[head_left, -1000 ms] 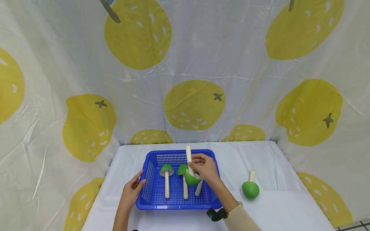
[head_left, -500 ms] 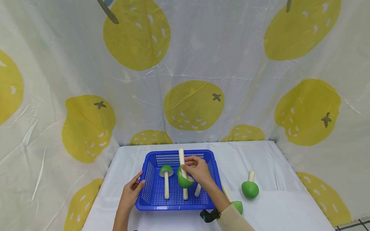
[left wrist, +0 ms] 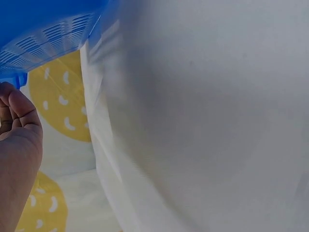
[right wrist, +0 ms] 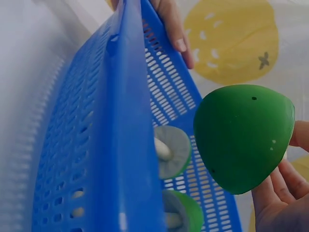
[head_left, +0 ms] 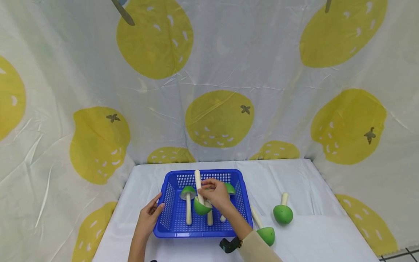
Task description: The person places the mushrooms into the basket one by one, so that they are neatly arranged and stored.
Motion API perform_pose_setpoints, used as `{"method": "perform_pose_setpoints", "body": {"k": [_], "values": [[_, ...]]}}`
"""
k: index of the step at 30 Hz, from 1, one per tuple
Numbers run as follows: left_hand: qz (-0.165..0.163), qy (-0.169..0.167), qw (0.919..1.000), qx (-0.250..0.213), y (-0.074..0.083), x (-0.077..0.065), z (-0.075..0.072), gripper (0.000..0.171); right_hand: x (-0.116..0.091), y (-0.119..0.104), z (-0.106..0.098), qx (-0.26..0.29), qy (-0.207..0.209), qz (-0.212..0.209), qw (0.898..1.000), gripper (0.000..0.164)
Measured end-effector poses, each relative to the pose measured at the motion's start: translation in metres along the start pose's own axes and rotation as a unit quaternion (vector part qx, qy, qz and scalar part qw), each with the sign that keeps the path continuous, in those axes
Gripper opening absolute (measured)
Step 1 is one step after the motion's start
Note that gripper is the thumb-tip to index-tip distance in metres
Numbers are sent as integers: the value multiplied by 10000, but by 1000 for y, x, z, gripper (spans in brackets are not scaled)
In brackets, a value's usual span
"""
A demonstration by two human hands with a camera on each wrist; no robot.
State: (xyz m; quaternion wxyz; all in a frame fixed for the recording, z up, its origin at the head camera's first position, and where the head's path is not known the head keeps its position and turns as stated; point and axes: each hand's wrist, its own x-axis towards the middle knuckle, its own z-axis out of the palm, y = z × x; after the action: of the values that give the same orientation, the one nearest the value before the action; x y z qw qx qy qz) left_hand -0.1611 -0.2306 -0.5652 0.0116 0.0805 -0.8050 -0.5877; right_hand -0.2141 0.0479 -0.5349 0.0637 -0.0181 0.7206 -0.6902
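Note:
My right hand [head_left: 215, 194] pinches the pale stem of a green-capped toy mushroom [head_left: 202, 208] over the blue plastic basket [head_left: 183, 235]. Its cap points down; in the right wrist view the cap [right wrist: 244, 137] hides part of the fingers. Inside the basket lie a mushroom [head_left: 188, 191] at the left, one in the middle with only its stem [head_left: 210, 218] plainly showing, and one at the right [head_left: 230, 188], partly behind my right hand. My left hand [head_left: 147, 215] grips the basket's left rim between thumb and fingers.
Two more green mushrooms lie on the white cloth right of the basket: one [head_left: 283, 214] farther out, another [head_left: 266, 235] beside my right sleeve [head_left: 258, 249]. A curtain with yellow fruit prints [head_left: 220, 118] stands behind and on both sides.
The right hand has carried the upturned mushroom leftward across the basket, uncovering the right-hand mushroom's cap and the one beside the sleeve. The left hand stays at the rim.

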Motion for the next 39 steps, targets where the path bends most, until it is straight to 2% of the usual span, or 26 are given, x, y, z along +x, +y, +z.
{"method": "perform_pose_setpoints", "body": {"k": [4,11,15,29,39], "values": [[-1,-11,10000,-12,-3,2,1,52,1,3,5,3,1,171,9999,33],[-7,9,10000,32,-29,15,3,54,2,9,13,-19,-43,275,9996,32],[79,50,10000,31,-35,18,3,55,3,10,18,-14,-100,255,9996,32],[181,166,9997,-22,-40,17,4,55,4,18,38,-148,-123,348,9992,32],[175,139,9997,-98,-37,15,3,54,6,24,49,-183,-108,379,9991,29]]}}
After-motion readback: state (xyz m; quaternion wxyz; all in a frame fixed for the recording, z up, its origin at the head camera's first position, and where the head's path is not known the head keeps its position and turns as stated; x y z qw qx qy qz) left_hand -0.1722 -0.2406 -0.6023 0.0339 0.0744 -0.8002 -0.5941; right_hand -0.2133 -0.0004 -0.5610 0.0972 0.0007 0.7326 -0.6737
